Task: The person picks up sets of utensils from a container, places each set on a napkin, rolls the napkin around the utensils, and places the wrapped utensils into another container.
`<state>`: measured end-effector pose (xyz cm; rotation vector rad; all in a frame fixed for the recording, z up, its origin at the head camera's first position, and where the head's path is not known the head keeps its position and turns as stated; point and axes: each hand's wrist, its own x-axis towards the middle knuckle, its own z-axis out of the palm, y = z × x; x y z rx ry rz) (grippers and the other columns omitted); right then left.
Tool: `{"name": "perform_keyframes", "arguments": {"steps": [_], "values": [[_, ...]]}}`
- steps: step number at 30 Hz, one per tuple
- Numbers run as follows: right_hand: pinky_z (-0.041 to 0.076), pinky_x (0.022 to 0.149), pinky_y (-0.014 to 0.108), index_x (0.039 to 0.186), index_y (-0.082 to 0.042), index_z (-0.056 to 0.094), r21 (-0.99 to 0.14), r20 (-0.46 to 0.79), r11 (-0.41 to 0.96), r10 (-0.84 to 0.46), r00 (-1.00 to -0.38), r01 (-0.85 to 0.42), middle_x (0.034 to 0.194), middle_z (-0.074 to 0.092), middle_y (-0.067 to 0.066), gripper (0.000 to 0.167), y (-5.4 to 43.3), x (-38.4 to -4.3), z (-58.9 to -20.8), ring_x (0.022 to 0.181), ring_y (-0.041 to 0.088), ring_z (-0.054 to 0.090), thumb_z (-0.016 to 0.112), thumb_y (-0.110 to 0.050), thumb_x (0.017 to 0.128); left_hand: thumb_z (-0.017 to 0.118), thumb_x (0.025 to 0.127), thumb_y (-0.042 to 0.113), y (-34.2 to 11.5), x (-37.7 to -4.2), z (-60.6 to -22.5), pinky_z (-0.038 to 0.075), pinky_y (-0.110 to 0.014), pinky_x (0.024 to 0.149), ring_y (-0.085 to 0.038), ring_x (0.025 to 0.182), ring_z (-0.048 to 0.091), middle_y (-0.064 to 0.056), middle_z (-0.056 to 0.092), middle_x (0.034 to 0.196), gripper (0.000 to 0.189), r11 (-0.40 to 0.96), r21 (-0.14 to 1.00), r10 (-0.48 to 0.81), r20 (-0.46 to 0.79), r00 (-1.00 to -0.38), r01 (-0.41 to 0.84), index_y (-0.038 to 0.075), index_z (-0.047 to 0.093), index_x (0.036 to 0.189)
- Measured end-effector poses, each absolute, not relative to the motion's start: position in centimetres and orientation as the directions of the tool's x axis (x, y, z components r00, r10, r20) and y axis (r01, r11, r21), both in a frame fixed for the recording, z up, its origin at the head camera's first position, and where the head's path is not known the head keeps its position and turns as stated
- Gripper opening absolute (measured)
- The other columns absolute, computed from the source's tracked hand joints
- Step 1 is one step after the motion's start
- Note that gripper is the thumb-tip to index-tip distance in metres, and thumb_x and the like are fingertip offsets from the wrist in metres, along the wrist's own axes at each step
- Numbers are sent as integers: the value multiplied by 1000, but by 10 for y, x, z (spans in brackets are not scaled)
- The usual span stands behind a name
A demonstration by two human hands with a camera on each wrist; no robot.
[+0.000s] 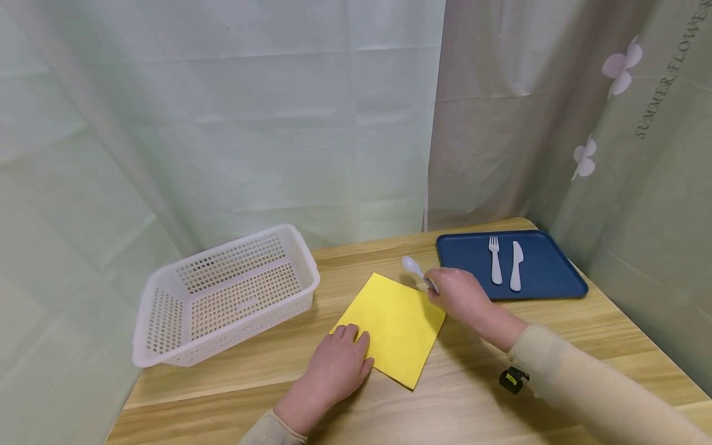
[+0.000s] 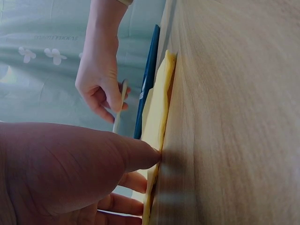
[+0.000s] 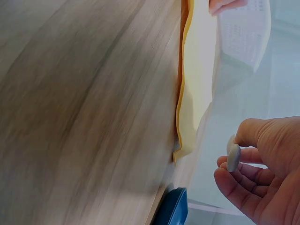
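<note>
Light wood-grain table [image 1: 233, 377] fills the lower half of the head view, grain running roughly side to side. Directly on it: white perforated plastic basket [image 1: 250, 322] at left of frame, set at an angle; yellow cloth [image 1: 400, 321], flat and skewed, lower centre; dark blue rectangular tray [image 1: 550, 262] at right of frame, near the far edge, well apart from the basket.

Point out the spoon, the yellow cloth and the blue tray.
Spoon [image 1: 412, 266], head view: on its bowl.
Yellow cloth [image 1: 394, 327], head view: near its centre.
Blue tray [image 1: 546, 266], head view: bare right part of its floor.
</note>
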<state>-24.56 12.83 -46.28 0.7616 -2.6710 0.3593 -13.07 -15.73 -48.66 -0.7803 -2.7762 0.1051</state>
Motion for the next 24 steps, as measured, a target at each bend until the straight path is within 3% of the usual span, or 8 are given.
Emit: {"name": "perform_keyframes", "arguments": {"steps": [6,24], "values": [[49,57,32,103,-4,75,-157,368,814,-478,-798,-560,82,68,3,16,119,-244,-462,66,15,53,84,-4,91,83,96,37,-158,-131,-488,61,-48,85,-35,109,67,-17,70,121,43,854,-140,521,232,-822,501,4,76,123],[55,60,34,104,-5,76,-144,332,805,-509,-794,-576,85,72,4,16,97,-239,-468,70,17,63,86,-7,92,81,98,38,-157,-131,-486,60,-50,90,-35,114,67,-17,70,125,45,863,-122,506,194,-841,491,5,75,127]]}}
